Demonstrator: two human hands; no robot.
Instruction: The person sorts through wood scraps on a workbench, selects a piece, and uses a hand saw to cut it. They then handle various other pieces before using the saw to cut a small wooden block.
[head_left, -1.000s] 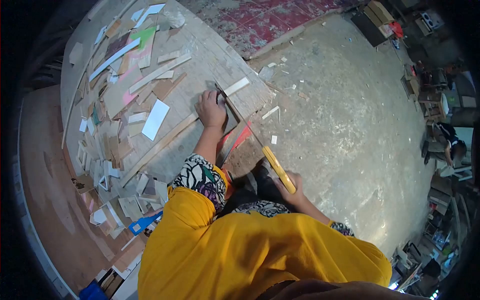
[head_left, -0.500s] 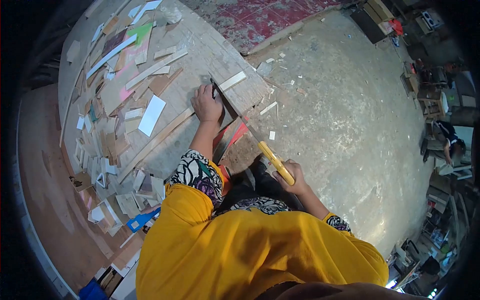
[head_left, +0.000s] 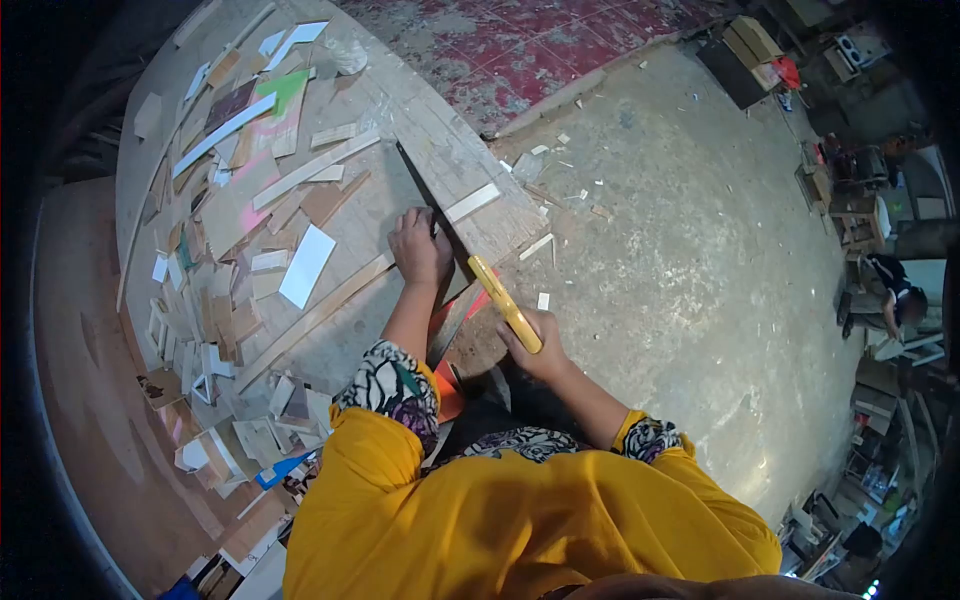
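Observation:
My right hand point(head_left: 533, 345) is closed around the yellow handle of a handsaw point(head_left: 503, 303). Its dark blade points away from me over the worktable point(head_left: 405, 95) and lies across a long narrow wooden strip point(head_left: 318, 312). Just left of the blade, my left hand point(head_left: 420, 245) grips the strip with curled fingers, pressing it to the table. Past the blade, the strip's pale end point(head_left: 472, 203) shows near the table's corner. The spot where the teeth meet the wood is partly hidden by the blade and my fingers.
Wood offcuts, a white rectangular piece point(head_left: 308, 266) and a pink-and-green board point(head_left: 280, 105) cover the table's left side. A blue tool point(head_left: 285, 470) lies nearer me. Scraps dot the concrete floor point(head_left: 680, 250). Another person point(head_left: 888, 290) bends down at far right.
My right hand has pushed the saw forward and left, so the handle is now close to the table edge and the blade reaches farther over the table. My left hand keeps holding the strip.

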